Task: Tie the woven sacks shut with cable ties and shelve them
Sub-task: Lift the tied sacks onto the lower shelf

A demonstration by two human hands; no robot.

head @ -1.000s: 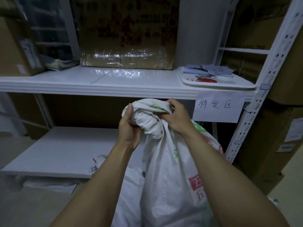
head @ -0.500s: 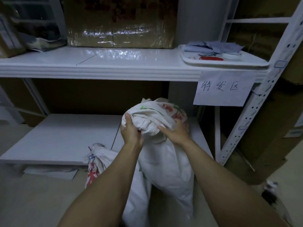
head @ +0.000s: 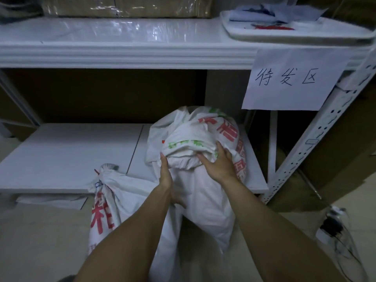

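The left hand clasps the side of the white woven sack, fingers curled into its cloth; the right hand presses flat and spread on its bunched top. The sack leans onto the right end of the lower shelf (its bottom hangs off the front edge). Just left, a second sack with a gathered neck stands on the floor, below a handwritten paper sign.

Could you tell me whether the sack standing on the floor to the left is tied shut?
Tied shut: the floor sack has its neck bunched tight with a red tie sticking out.
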